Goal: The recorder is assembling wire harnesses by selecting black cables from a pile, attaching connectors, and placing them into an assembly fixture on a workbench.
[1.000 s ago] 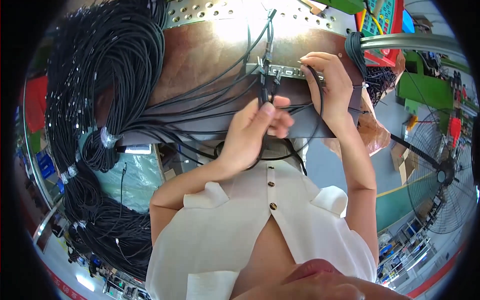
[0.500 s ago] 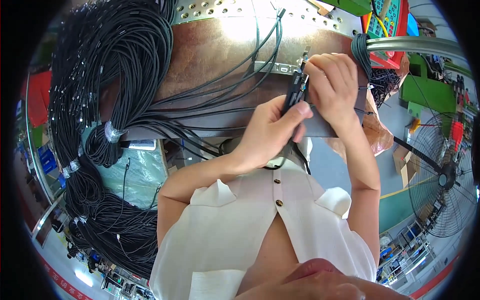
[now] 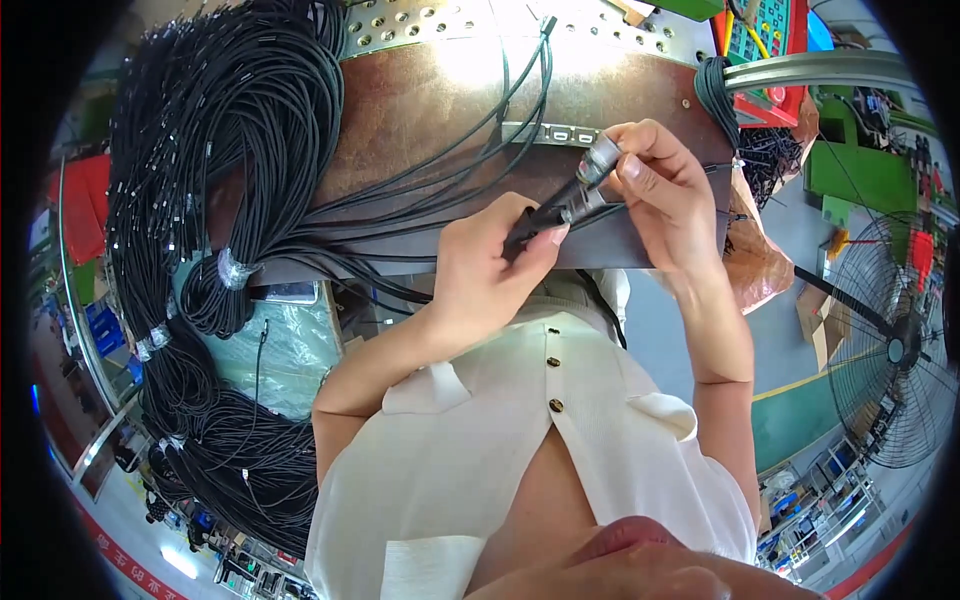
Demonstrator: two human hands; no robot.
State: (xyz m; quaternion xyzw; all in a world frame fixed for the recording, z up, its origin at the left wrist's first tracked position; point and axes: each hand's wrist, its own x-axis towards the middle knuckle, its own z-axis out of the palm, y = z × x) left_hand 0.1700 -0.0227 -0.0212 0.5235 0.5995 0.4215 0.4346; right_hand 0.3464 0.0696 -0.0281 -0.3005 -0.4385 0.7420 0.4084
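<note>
My left hand (image 3: 490, 265) is closed round several black cable ends, just over the bench's near edge. A silver metal connector (image 3: 582, 208) sticks out of that grip toward the right. My right hand (image 3: 668, 195) pinches another silver connector end (image 3: 602, 158) between thumb and fingers, slightly above and to the right of the left hand. Behind both hands lies a metal strip with small square ports (image 3: 560, 135). Several loose black cables (image 3: 400, 213) run across the bench from a tied bundle on the left. Cable parts inside my left fist are hidden.
Thick hanks of black cable (image 3: 270, 110) hang over the left side of the brown bench (image 3: 400, 100). A perforated metal plate (image 3: 420, 22) lies at the back. On the right are a metal rail (image 3: 820, 72), a brown paper-lined container (image 3: 755, 265) and a caged fan (image 3: 900, 350).
My left hand has moved left and the cable ends in it now tilt right. My right hand has turned, its thumb and fingers now visibly pinching a connector. The connector ends have spread apart.
</note>
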